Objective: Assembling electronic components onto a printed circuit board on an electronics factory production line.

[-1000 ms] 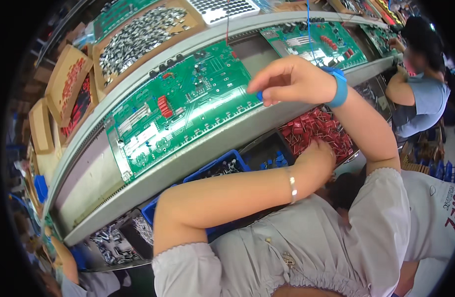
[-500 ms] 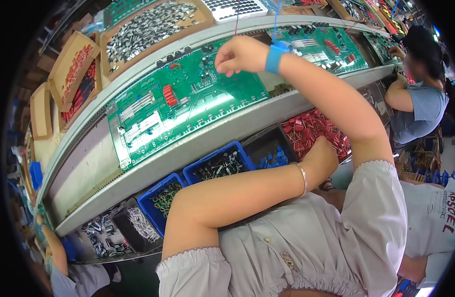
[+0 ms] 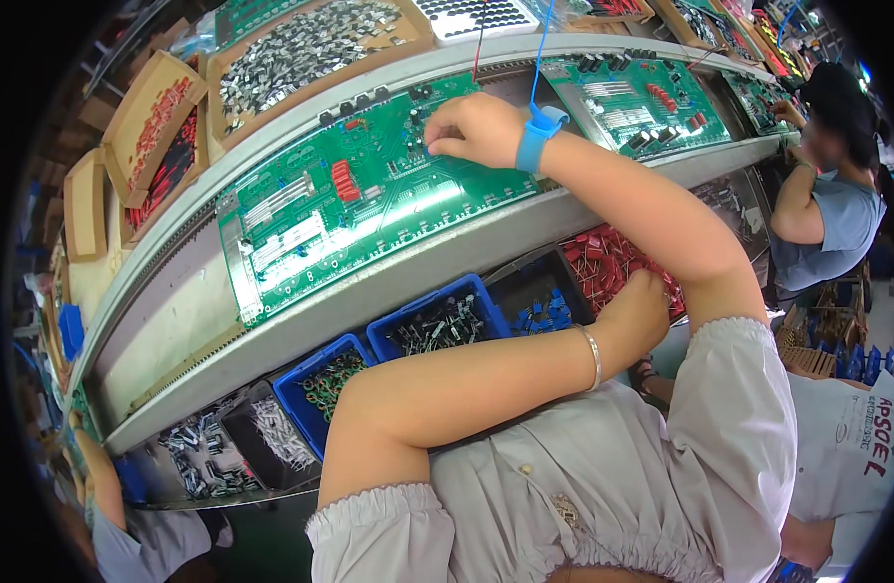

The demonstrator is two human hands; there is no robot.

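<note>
change: since a second ago my right hand [image 3: 471, 126] has travelled from the board's 3 o'clock edge to its upper middle; head view has tilted a bit too. I read it as the part being carried to its slot, placement under way.
right hand: palm down on the green circuit board [image 3: 369, 199], fingertips pinched at roughly 10 o'clock of the hand, pressing near a cluster of small black parts. Grip narrow; something tiny may be between the fingers, can't tell what.
right arm: forearm runs from 4 o'clock up to the board, elbow bent, blue wrist strap [image 3: 537, 136] on the wrist with its blue cord going up to 12 o'clock.
left hand: left hand [image 3: 634, 316] still down in the bin of red capacitors [image 3: 612, 262] at 3 o'clock of centre, fingers buried among them. Grip state: can't tell, fingers hidden. Silver bangle [image 3: 593, 355] on that wrist.
left arm: crosses low, under the right arm, from 7 o'clock to the bin.
board location: lying on the conveyor rail [image 3: 408, 277], tilted in view, just above the parts bins.
nearby: blue bin of dark components [image 3: 437, 325] right below the rail; next board [image 3: 636, 102] at 1 o'clock; a co-worker [image 3: 821, 209] at 3 o'clock working further down the line.
</note>
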